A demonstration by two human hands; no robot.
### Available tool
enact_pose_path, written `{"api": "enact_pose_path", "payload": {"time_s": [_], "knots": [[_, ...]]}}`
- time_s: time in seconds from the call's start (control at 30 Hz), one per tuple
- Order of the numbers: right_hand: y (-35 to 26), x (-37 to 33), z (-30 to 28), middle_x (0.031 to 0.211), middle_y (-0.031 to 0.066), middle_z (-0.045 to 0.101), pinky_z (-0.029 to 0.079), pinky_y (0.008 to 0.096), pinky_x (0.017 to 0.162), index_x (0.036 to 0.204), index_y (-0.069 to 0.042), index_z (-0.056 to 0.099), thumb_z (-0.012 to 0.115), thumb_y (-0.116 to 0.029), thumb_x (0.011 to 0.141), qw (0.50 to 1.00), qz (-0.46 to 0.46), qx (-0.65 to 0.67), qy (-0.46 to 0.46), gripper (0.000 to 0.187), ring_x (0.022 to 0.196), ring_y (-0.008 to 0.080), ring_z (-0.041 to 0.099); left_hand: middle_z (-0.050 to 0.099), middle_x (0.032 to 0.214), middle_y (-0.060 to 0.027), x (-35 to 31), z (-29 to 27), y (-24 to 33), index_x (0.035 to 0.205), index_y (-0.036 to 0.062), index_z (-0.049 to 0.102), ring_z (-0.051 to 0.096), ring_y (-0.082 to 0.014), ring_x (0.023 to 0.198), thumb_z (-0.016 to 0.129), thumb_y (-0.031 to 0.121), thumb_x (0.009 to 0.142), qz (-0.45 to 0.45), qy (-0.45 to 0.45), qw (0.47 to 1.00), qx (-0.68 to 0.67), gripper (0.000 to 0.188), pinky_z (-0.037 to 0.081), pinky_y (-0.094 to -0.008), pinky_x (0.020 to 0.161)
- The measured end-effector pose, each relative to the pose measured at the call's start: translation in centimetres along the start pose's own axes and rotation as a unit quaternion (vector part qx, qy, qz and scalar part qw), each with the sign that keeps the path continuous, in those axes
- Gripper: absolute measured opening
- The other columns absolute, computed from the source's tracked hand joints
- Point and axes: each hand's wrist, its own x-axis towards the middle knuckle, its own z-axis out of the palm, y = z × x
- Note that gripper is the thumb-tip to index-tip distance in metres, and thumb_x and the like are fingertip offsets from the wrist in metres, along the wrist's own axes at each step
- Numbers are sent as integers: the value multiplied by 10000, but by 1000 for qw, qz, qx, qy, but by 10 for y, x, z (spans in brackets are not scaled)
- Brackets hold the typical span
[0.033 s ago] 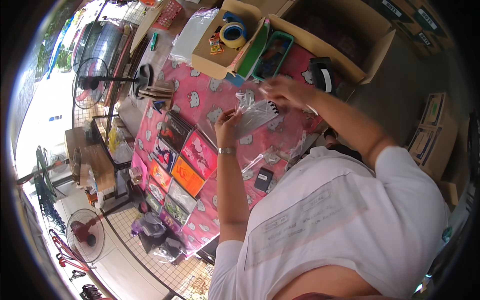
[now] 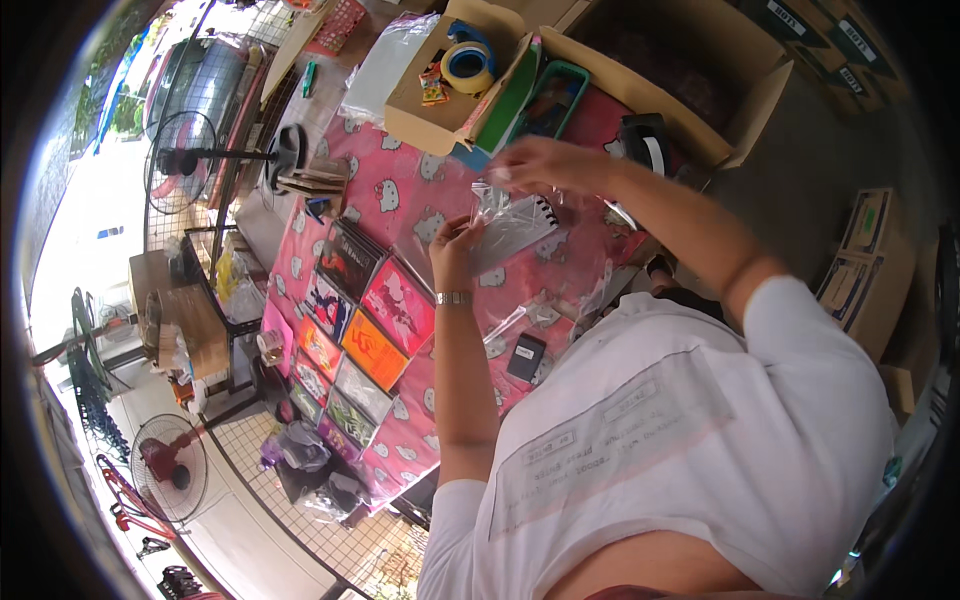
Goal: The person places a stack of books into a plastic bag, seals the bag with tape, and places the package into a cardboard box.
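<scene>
A spiral-bound notebook [image 2: 518,230] with pale pages and black coils lies inside a clear plastic sleeve [image 2: 488,200] over the pink patterned tablecloth. My left hand [image 2: 455,238] is closed on the left edge of the sleeve, thumb and fingers pinching it. Above the far end of the sleeve is my right hand [image 2: 548,166], its fingers curled down and blurred by motion. Whether they grip the plastic cannot be made out.
Rows of colourful covers [image 2: 375,345] lie to the left. A black phone-like object [image 2: 527,357] rests near my body. Beyond are an open carton with tape rolls [image 2: 467,66], a green basket [image 2: 580,75], a black tape dispenser [image 2: 642,145] and a large cardboard box [image 2: 745,135].
My right hand has moved left and slightly away from me, across the far end of the sleeve. My left hand and the notebook stay nearly in place.
</scene>
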Motion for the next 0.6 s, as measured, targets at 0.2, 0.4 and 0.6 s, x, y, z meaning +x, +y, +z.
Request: {"api": "enact_pose_path", "payload": {"time_s": [0.2,0.4,0.6], "knots": [[-19,105,11,693,90,599,452,303,597,892,-56,652,671,-552,803,772,212,-526,-287,504,637,182,570,645,939,-78,-1,-10,-1,1203,-16,538,618,-131,804,740,102,780,-6,-1,1000,6,483,484,-248,713],[22,89,11,896,113,656,493,399,747,1070,-65,627,654,-555,814,803,179,-513,-245,554,833,251,636,616,958,-40,-21,-28,-37,1187,30,535,597,-153,825,679,193,858,140,191,952,-195,395,463,-274,743],[1,12,126,1231,136,563,505,416,846,1420,-160,355,741,-323,759,706,-99,-688,-134,783,1010,322,601,596,900,-50,-78,-39,-194,993,97,599,566,-189,896,575,238,868,-179,-46,947,-265,190,462,-316,833]]}}
